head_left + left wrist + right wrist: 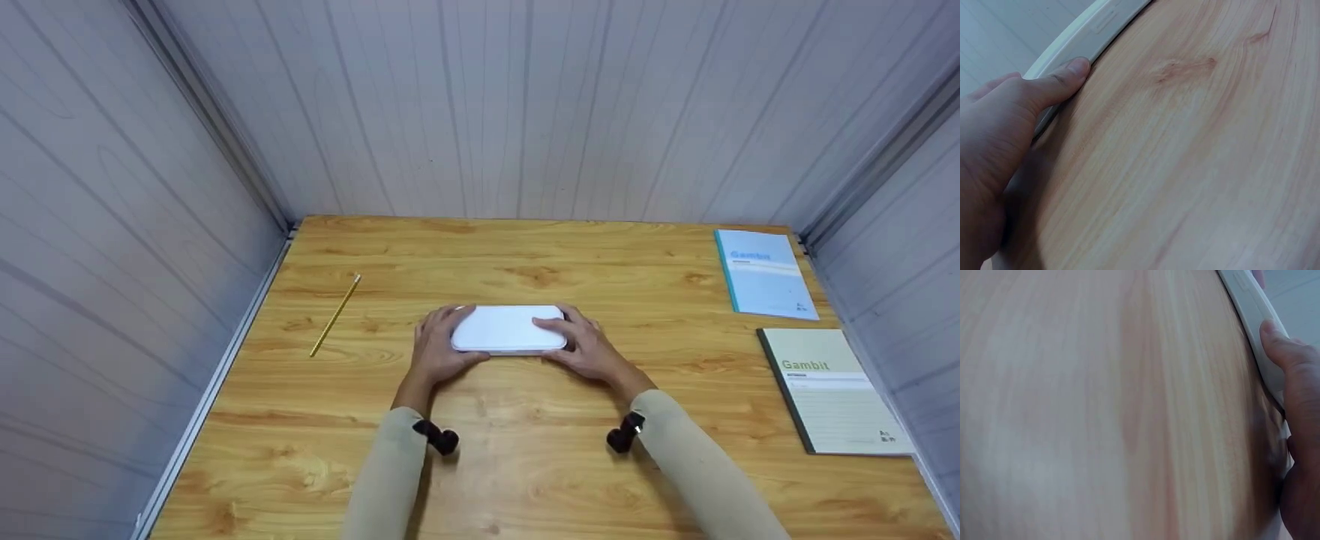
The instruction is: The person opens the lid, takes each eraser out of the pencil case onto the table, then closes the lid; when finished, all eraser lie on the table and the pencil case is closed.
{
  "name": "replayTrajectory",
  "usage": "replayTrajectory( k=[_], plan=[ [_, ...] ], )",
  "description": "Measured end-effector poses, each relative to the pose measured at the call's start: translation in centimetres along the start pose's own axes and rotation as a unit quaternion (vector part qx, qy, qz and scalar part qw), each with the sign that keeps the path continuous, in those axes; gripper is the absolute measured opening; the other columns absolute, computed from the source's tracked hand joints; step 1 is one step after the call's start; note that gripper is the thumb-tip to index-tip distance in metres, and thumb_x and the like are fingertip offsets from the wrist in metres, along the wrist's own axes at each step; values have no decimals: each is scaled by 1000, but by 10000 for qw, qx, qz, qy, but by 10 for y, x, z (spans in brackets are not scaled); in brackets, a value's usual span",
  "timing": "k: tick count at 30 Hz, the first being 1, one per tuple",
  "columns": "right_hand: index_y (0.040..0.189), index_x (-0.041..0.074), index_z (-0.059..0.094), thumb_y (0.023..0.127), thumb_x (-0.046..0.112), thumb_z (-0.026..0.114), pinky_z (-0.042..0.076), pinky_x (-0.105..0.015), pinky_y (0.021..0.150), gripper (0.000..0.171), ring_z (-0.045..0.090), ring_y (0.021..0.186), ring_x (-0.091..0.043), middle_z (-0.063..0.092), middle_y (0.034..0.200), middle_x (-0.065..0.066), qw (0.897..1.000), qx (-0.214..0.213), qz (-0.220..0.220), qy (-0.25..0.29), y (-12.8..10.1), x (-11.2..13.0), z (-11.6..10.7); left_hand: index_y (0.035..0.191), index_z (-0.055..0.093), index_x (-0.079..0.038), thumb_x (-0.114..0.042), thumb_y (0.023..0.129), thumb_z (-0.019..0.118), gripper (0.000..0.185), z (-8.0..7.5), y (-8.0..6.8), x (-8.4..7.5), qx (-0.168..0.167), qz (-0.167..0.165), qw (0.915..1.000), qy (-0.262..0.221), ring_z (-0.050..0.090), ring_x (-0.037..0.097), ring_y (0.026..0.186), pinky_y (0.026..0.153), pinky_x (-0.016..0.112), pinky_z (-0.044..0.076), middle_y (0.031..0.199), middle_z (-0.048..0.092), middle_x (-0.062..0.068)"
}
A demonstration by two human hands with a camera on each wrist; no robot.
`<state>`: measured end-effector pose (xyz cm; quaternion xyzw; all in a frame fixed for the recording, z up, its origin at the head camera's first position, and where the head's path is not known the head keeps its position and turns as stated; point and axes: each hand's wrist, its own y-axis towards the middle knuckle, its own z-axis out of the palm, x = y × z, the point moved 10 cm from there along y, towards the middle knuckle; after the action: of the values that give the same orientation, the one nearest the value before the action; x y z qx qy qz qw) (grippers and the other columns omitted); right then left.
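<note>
Hands bracket my white case (508, 328) mid-desk (525, 450), left hand (437, 352) and right hand (589, 346) each curled round an end; it looks rigid, light, slick, best gripped by those ends.

beige sleeves (390, 472), black wrist mounts (439, 436)

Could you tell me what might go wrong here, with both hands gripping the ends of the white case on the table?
The white case looks smooth and rounded. The left hand and right hand hold only its ends, thumbs on the front edge, so it might slip or snap open suddenly. If it jerks toward the right, it could knock the blue notebook. The pencil lies loose to the left and might roll if the table is bumped.
</note>
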<state>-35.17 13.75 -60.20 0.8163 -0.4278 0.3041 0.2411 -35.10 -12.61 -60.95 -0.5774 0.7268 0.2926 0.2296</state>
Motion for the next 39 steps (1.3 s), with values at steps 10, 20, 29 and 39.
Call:
replayTrajectory(
  k=[10, 20, 29, 39],
  plan=[
    [160, 20, 65, 107, 25, 78, 30, -82, 127, 55, 52, 153, -56, 34, 180, -33, 9993, 27, 46, 366, 1, 1, -3, 162, 61, -27, -46, 81, 101, 92, 1, 0, 2, 66, -113, 9999, 51, 49, 43, 159, 133, 71, 26, 167, 58, 18],
    [160, 23, 65, 105, 30, 81, 23, -83, 131, 58, 37, 167, -54, 38, 179, -28, 9996, -23, 167, 238, 1, -3, -1, 163, 60, -24, -46, 79, 102, 96, 2, 0, 7, 25, -137, 9999, -38, 50, 43, 158, 132, 70, 26, 165, 61, 17],
    [145, 13, 74, 101, 21, 84, 34, -68, 135, 46, 49, 160, -49, 58, 164, -24, 9951, -695, 95, 699, 1, -1, -14, 159, 61, -17, -42, 73, 106, 100, -2, 0, 6, -353, -18, 9990, -288, 56, 41, 152, 129, 70, 32, 158, 66, 16],
    [122, 11, 80, 96, 9, 86, 44, -45, 128, 27, 66, 140, -38, 73, 142, -17, 9890, -1319, -193, 643, 3, 10, -30, 156, 61, -15, -36, 69, 109, 102, -7, 0, 7, -489, -127, 9975, -486, 58, 41, 150, 128, 66, 33, 158, 68, 13]
  ],
)
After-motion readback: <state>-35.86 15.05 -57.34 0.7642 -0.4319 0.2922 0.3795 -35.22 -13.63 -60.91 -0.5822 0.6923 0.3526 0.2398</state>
